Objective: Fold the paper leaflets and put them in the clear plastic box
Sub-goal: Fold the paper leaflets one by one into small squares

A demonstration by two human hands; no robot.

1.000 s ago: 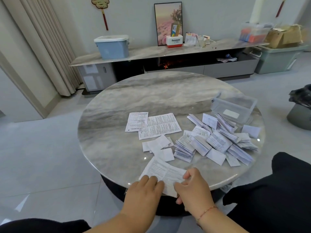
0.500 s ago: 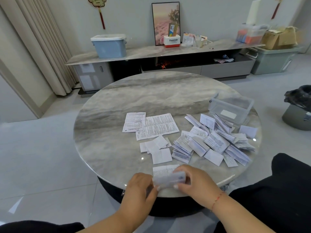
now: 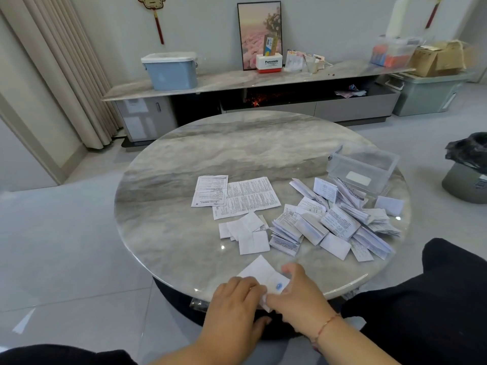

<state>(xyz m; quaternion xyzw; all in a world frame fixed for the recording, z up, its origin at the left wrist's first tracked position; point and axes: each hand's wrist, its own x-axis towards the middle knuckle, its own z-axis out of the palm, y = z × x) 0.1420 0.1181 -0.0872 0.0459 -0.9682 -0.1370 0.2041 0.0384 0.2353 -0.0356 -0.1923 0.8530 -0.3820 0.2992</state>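
Observation:
A white leaflet (image 3: 259,272), folded over, lies at the near edge of the round marble table (image 3: 184,233). My left hand (image 3: 234,304) presses its fingers flat on the leaflet's near left part. My right hand (image 3: 297,293) pinches the leaflet's near right edge between thumb and fingers. Two unfolded printed leaflets (image 3: 245,197) lie flat at the table's middle. A few small folded ones (image 3: 247,230) sit just nearer. A big heap of folded leaflets (image 3: 340,219) spreads to the right. The clear plastic box (image 3: 363,168) stands behind the heap at the table's right edge.
A black-clad leg (image 3: 434,299) is at the lower right. A bin with a black bag (image 3: 466,167) stands on the floor right of the table. A low cabinet (image 3: 237,83) with a blue tub (image 3: 170,69) lines the far wall.
The open leaflet has been folded over; it was lifted between both hands, and now lies smaller and flat on the table under my fingers.

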